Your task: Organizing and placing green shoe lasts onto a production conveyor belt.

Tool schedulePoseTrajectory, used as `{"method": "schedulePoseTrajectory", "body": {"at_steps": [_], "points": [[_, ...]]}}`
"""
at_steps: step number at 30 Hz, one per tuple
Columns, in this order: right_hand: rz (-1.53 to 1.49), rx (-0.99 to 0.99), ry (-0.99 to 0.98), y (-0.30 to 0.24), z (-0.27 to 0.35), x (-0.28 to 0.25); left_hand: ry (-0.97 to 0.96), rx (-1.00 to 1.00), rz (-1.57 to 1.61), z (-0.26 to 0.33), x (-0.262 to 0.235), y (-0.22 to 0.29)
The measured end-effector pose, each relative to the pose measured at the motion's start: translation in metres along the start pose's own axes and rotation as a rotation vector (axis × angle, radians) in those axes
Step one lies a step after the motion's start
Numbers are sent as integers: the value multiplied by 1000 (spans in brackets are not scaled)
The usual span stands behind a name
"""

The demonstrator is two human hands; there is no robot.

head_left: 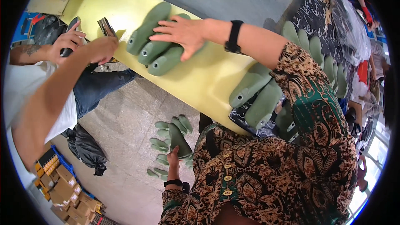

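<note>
My right hand (pixel 181 33) reaches across the yellow tabletop (pixel 204 79). Its fingers are spread over a group of green shoe lasts (pixel 143 35) lying side by side; whether it presses on them I cannot tell. Round holes show at their near ends. Lower down, beside my body, my left hand (pixel 173 156) is closed around another green shoe last (pixel 178 138), held above the floor. More lasts (pixel 159 143) appear below and around that one.
Two lasts (pixel 252 83) rest near the table's right end, with rows of others (pixel 306 41) beyond my right arm. At left, a co-worker's hand (pixel 102 50) grips a shiny metal tool (pixel 106 28). A black bag (pixel 85 148) and cardboard boxes (pixel 68 189) stand on the floor.
</note>
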State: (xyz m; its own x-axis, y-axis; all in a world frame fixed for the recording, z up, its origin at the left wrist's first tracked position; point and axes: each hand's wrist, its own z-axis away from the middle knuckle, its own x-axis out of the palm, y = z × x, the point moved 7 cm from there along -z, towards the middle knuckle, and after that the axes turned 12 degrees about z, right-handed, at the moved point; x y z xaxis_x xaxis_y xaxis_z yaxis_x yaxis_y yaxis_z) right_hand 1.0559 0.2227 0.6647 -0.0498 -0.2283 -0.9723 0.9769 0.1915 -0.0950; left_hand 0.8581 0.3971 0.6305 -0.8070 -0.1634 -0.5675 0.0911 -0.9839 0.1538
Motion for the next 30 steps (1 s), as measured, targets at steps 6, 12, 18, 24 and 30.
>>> {"method": "schedulePoseTrajectory", "body": {"at_steps": [6, 12, 18, 24, 30], "points": [[69, 45, 244, -15, -16, -46, -457, 226, -730, 123, -66, -4], [-9, 99, 140, -39, 162, -49, -757, 1112, -2263, 103, 247, 80], [-75, 263, -213, -108, 246, -26, -683, 1914, -3414, 140, 405, 191], [-139, 185, -70, -114, 204, 6, -805, 2010, -3449, 136, 381, 189], [-236, 86, 168, -87, 135, 9, -762, 1782, -3447, 122, 376, 212]]}}
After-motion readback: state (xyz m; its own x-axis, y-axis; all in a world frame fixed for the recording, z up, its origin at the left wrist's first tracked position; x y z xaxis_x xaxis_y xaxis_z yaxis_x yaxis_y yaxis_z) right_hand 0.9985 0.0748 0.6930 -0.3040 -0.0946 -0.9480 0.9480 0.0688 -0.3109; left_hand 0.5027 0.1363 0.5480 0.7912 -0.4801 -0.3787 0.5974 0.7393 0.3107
